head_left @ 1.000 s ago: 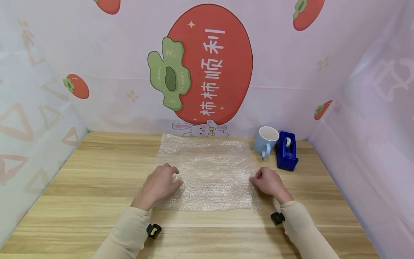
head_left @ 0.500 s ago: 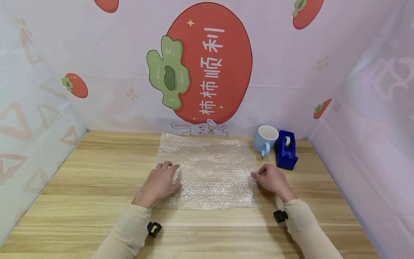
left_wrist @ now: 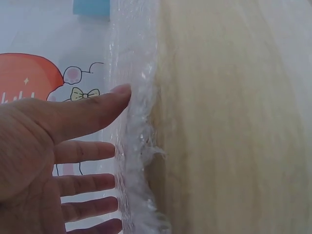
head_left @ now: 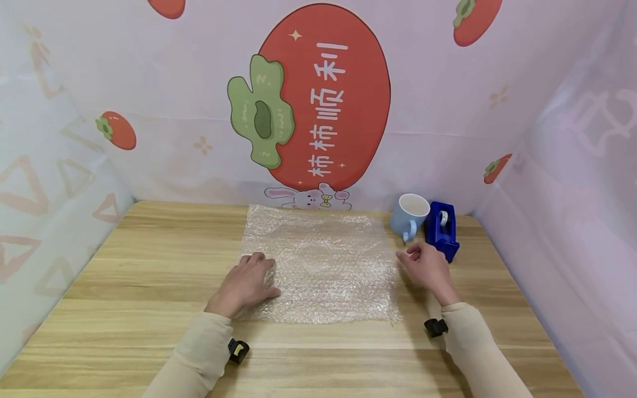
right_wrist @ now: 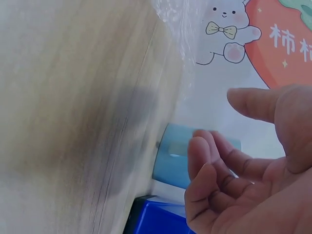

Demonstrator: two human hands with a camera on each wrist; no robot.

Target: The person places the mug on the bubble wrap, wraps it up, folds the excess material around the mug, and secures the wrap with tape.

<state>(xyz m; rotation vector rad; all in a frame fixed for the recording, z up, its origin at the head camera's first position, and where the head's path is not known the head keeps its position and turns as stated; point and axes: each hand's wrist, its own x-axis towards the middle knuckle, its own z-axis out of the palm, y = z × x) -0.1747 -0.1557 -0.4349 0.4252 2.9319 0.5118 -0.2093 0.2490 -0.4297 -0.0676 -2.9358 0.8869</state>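
A sheet of bubble wrap [head_left: 323, 265] lies flat on the wooden table. On its left side rests my left hand [head_left: 246, 282], thumb and fingers spread with the fingertips on the film. In the left wrist view the fingertips of that left hand [left_wrist: 78, 146] meet the crinkled bubble wrap [left_wrist: 139, 126]. Past the sheet's right edge, my right hand [head_left: 428, 271] hovers just in front of the light blue mug [head_left: 410, 215] and the blue tape dispenser [head_left: 441, 232]. Nothing is between its thumb and loosely bent fingers in the right wrist view, where the mug [right_wrist: 173, 156] shows behind them.
The wooden table [head_left: 318, 365] ends at a patterned cloth backdrop [head_left: 174, 160] behind, with more cloth on both sides. Mug and tape dispenser stand side by side at the back right corner. A small black camera is strapped at each wrist.
My right hand has moved right and away from me, off the bubble wrap's right edge toward the mug and tape dispenser. My left hand has stayed nearly in place.
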